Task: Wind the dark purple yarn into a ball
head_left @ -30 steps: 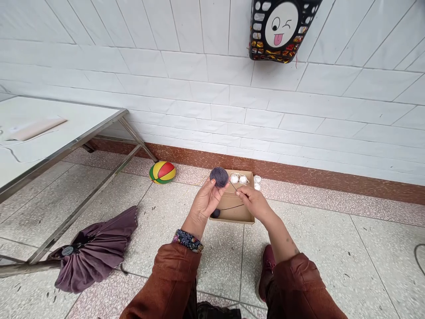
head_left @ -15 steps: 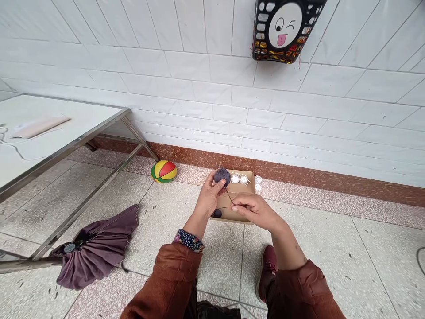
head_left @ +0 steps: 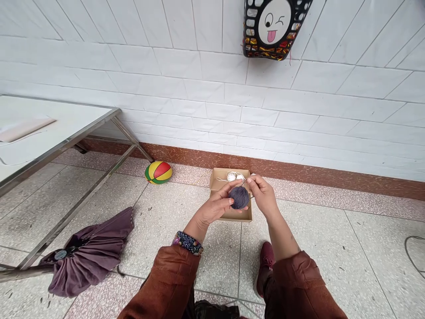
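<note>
A dark purple-grey ball of yarn (head_left: 238,197) sits in the fingers of my left hand (head_left: 217,204), above the cardboard box. My right hand (head_left: 263,195) is just to the right of the ball, thumb and forefinger pinching the dark yarn strand (head_left: 245,180) that runs off its top. Below both hands the open cardboard box (head_left: 217,173) lies on the floor, partly covered by them. White yarn balls (head_left: 231,176) with loose thread rest in its far part. The small dark ball seen earlier in the near part is hidden now.
A colourful ball (head_left: 158,172) lies by the leg of the metal-framed table (head_left: 113,114) on the left. Nearer, a purple folded umbrella (head_left: 96,252) lies on the floor. On the tiled wall hangs a black basket (head_left: 249,26). A cable (head_left: 407,248) is at far right.
The yarn ball has moved right and nearer in my left hand. My right hand has risen from below it to its upper right, still pinching the strand. The view has shifted slightly.
</note>
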Tool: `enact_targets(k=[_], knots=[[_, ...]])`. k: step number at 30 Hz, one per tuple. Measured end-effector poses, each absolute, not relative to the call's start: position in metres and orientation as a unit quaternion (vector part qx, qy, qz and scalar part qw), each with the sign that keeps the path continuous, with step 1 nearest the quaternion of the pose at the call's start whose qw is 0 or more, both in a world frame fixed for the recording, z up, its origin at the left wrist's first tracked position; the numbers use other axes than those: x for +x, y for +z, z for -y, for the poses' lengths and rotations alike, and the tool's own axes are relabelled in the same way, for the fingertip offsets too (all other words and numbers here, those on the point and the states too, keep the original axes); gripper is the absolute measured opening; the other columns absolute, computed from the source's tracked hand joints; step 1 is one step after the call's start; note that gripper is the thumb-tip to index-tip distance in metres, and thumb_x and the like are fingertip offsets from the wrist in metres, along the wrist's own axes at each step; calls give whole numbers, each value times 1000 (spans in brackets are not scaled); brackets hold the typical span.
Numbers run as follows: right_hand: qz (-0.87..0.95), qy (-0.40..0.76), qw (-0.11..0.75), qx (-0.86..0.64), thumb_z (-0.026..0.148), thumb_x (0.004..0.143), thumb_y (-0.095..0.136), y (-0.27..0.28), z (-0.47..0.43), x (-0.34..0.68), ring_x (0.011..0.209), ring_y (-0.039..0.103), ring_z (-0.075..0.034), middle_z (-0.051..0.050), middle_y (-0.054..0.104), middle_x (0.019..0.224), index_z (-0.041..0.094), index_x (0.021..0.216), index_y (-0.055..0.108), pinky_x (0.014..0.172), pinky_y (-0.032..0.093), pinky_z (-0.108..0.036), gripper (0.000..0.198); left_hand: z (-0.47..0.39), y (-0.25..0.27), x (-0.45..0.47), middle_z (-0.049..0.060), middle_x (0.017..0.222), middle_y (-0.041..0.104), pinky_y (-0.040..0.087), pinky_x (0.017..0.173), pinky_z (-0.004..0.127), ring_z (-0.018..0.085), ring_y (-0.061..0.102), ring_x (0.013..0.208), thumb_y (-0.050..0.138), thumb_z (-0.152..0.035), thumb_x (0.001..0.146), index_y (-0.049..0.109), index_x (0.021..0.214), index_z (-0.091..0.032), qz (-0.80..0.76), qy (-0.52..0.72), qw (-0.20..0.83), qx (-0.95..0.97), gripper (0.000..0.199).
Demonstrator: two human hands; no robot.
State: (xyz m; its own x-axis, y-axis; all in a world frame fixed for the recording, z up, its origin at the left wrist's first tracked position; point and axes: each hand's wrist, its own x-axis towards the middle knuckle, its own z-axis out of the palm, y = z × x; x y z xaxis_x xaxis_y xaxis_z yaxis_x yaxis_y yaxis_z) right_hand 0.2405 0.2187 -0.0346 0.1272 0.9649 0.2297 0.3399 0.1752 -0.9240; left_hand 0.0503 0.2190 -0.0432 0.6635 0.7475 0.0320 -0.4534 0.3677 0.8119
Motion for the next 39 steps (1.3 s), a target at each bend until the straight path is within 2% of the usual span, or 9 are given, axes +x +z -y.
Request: enact_targets(k=[5, 8, 13, 18, 22, 25, 28, 31, 39], knots=[[632, 298, 456, -551, 44, 97, 49, -48, -220, 231, 71, 56, -18, 0, 62, 76, 22, 84, 65, 68, 43, -28, 30, -228, -45, 47, 12, 129, 67, 53, 93, 38, 28, 70, 111, 80, -27, 79, 59, 134, -22, -197, 473, 787, 343, 59], [676, 281, 399, -552, 40, 97, 47, -56, -221, 227, 70, 56, -19, 0, 60, 71, 22, 83, 63, 67, 42, -28, 27, -235, -47, 41, 11, 125, 70, 52, 95, 38, 27, 68, 114, 80, -28, 79, 62, 128, -21, -226, 531, 761, 295, 53], [730, 271, 344, -525, 34, 100, 45, -61, -219, 224, 73, 59, -19, -2, 63, 76, 22, 83, 61, 69, 44, -29, 26, -241, -49, 34, 7, 112, 74, 53, 81, 28, 20, 70, 101, 80, -31, 80, 66, 115, -20, -300, 539, 745, 252, 39], [789, 298, 297, -448, 29, 103, 47, -60, -210, 213, 77, 62, -18, -3, 70, 87, 22, 93, 66, 75, 47, -30, 22, -240, -47, 35, 7, 114, 72, 55, 84, 34, 23, 71, 100, 82, -37, 78, 63, 114, -20, -270, 537, 773, 202, 45], [833, 335, 260, -355, 30, 104, 50, -43, -200, 203, 80, 63, -17, -2, 71, 89, 22, 91, 67, 76, 47, -29, 24, -240, -48, 37, 2, 98, 70, 48, 61, 20, 13, 68, 79, 85, -36, 74, 65, 112, -22, -315, 554, 738, 221, 46], [825, 342, 308, -328, 33, 103, 53, -21, -196, 205, 74, 61, -15, -1, 68, 80, 21, 86, 66, 70, 46, -27, 24, -240, -50, 38, 1, 99, 69, 46, 61, 20, 11, 63, 75, 85, -32, 73, 65, 119, -24, -338, 542, 717, 280, 51], [792, 319, 390, -345, 34, 103, 55, -2, -196, 215, 74, 61, -15, -1, 68, 81, 22, 90, 68, 71, 48, -28, 22, -238, -52, 40, 3, 114, 68, 49, 73, 24, 14, 62, 88, 84, -29, 73, 65, 127, -27, -355, 508, 702, 351, 57], [774, 288, 426, -370, 35, 103, 56, 4, -200, 225, 81, 64, -17, -3, 71, 87, 24, 93, 70, 76, 49, -31, 20, -237, -54, 43, 5, 125, 65, 48, 79, 27, 18, 60, 100, 82, -31, 74, 65, 130, -29, -378, 472, 681, 413, 59], [679, 227, 506, -481, 37, 99, 57, -24, -219, 237, 82, 63, -20, -4, 69, 86, 24, 86, 67, 78, 50, -33, 21, -230, -56, 44, 8, 120, 63, 42, 67, 25, 15, 54, 84, 72, -24, 78, 63, 136, -28, -288, 361, 747, 477, 59]])
